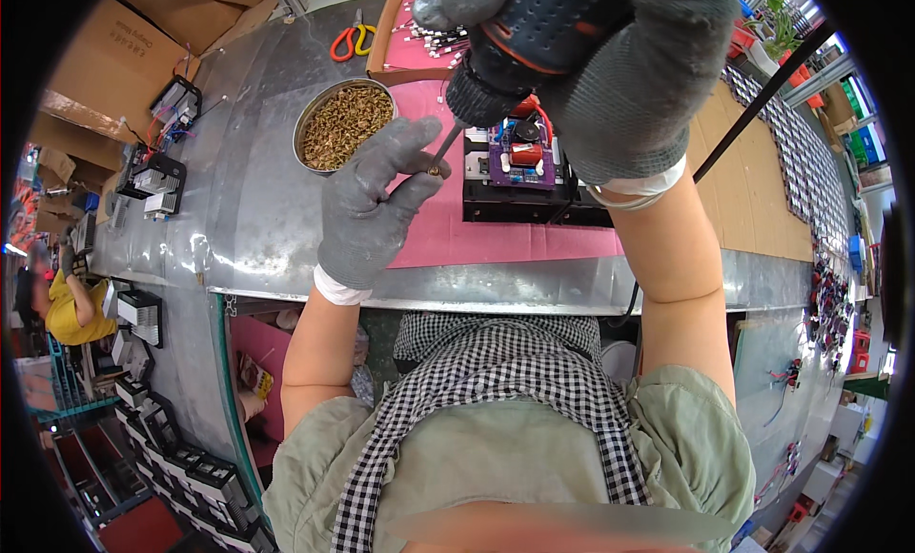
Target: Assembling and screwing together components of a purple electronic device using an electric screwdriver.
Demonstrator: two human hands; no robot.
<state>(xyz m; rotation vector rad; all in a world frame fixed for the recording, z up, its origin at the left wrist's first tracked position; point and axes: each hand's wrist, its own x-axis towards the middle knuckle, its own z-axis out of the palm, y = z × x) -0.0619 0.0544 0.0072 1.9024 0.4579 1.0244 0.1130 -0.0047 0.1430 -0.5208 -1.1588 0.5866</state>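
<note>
Busy workshop here, with a long grey metal table (pixel 248 210) running across and more black-and-silver units (pixel 157 186) parked off to the left side. On a pink sheet (pixel 438 243) sits a black case (pixel 519 208) with a purple circuit board (pixel 519 169) on it, right in front of the person. The right hand (pixel 634 86) is wrapped round a black-and-orange power screwdriver (pixel 548 39), and the left hand (pixel 372 205) has its fingertips pinched on a small brass screw (pixel 435 171) at the tip of the bit (pixel 448 145). Progress-wise, I'd call it mid-job: the board's in place, but this screw is off to the left of it, over the pink sheet, so not driven yet. Can't tell how many others are already in, since the driver and right hand cover part of the case. Plenty left in the round metal bowl (pixel 299 139) anyway. As for writing, there's dark printing on the brown cardboard box (pixel 110 58) at upper left, and I can't make out a brand on the driver.
</note>
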